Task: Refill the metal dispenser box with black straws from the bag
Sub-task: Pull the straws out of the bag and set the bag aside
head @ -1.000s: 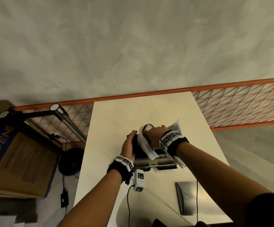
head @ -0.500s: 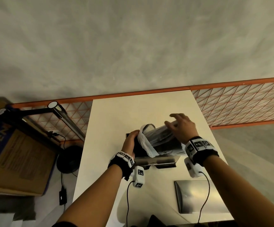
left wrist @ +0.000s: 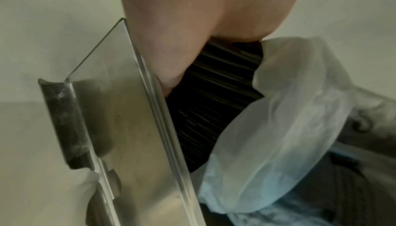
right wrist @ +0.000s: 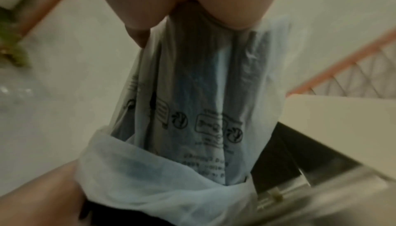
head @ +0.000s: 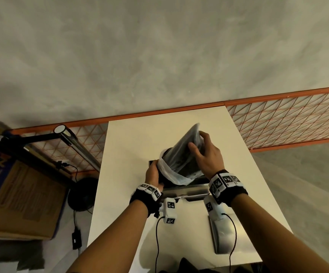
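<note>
1. The metal dispenser box [head: 185,189] stands on the white table [head: 132,138], near its middle, with the open top facing up.
2. The plastic bag [head: 183,154] is translucent with printed markings. Its closed end is raised up and away from the person; its rolled-back white mouth [head: 171,173] points down into the box.
3. The black straws [left wrist: 216,97] lie as one bundle, protruding from the bag mouth into the box, just beside the box's metal side wall [left wrist: 133,119].
4. The left hand [head: 153,173] is at the left end of the box. In the left wrist view its fingers curl over the straw bundle where it leaves the bag, against the inside of the wall.
5. The right hand [head: 207,154] grips the raised end of the bag: thumb on the near face, fingers on the far face, the film clamped between them. The right wrist view shows the same pinch at the top of the bag [right wrist: 199,85].
6. A flat metal lid [head: 222,233] lies on the table, near the person and apart from the box.
7. Left of the table: a cardboard carton [head: 12,194] and a black lamp arm [head: 41,137]. An orange wire grid [head: 287,123] runs behind the table.
</note>
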Demonstrator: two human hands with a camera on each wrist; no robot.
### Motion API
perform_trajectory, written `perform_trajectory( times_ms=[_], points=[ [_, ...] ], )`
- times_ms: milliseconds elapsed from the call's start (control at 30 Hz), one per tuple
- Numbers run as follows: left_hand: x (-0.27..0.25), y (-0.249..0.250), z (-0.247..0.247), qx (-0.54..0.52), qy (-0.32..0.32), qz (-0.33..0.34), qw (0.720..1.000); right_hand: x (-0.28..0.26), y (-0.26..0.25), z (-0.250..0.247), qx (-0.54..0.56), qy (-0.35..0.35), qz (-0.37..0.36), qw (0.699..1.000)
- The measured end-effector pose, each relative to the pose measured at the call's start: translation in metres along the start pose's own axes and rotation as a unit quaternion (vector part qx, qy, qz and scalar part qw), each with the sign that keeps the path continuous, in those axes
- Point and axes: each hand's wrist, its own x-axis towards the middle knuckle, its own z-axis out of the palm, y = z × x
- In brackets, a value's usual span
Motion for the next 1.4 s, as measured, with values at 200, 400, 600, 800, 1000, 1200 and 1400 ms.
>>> perform_trajectory(
  times_ms=[200,400,600,800,1000,1200,1400],
  points=[
    [0.004,-0.002,-0.006,-0.021,-0.021,0.003,1.0,0.002,-0.011,-0.003,-0.007,-0.019,0.029,0.999],
    [-0.015,0.009,0.002,-0.022,-0.011,0.022,0.999,0.001,-0.019,0.002,-0.042,-0.001,-0.007,0.999],
    [-0.02,0.009,0.001,-0.025,-0.002,0.029,0.999,-0.002,-0.025,0.001,-0.028,-0.02,-0.016,0.999],
    [-0.015,0.004,0.001,-0.039,-0.004,0.037,0.999,-0.003,-0.026,-0.002,-0.027,-0.026,-0.027,0.999],
    [-0.008,0.001,-0.003,-0.041,-0.005,0.028,0.999,-0.005,-0.026,-0.002,-0.019,-0.04,-0.016,0.999],
    [-0.003,-0.002,-0.003,-0.034,-0.007,0.026,0.999,-0.001,-0.029,-0.004,-0.044,-0.049,-0.01,0.998],
    [-0.009,0.0,0.003,-0.011,-0.006,0.037,0.999,0.002,-0.03,-0.005,-0.062,-0.085,-0.019,0.994]
  ],
)
